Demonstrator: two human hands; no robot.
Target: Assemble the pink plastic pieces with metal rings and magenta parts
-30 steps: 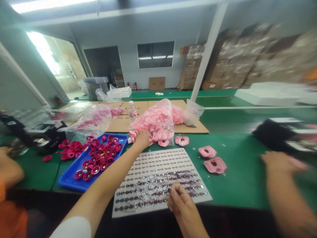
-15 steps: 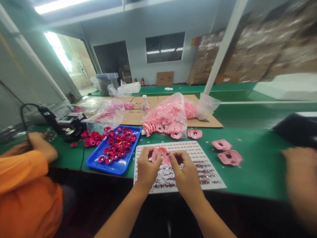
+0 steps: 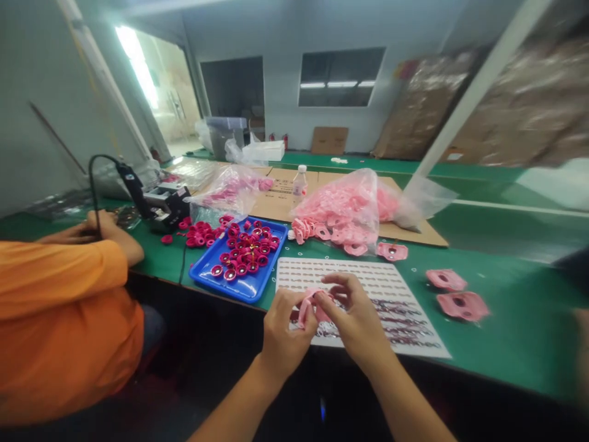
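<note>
My left hand (image 3: 286,331) pinches a pink plastic part (image 3: 305,312) over the near edge of a white sheet (image 3: 299,268). My right hand (image 3: 361,325) is on the same part from the other side, its thumb pressed to it and its index finger raised and curved. Between the fingers only some of the part shows. Rows of small stickers cover the sheet, the nearer rows dark and shiny. To the right lie two similar pink parts (image 3: 462,305), each with a dark oval in it. Another pink part (image 3: 392,251) sits behind the sheet.
A blue tray (image 3: 221,288) of magenta round parts stands left of the sheet. Beyond are a clear bag of pink parts (image 3: 350,205), a small bottle (image 3: 300,181) and flattened cardboard (image 3: 280,202). At the left, a person in an orange top (image 3: 69,319) works beside a black device (image 3: 168,205).
The view has swung left, so the bench appears shifted right. The pink part has been turned and tilted in my hands. My right fingers have lifted and spread away from it.
</note>
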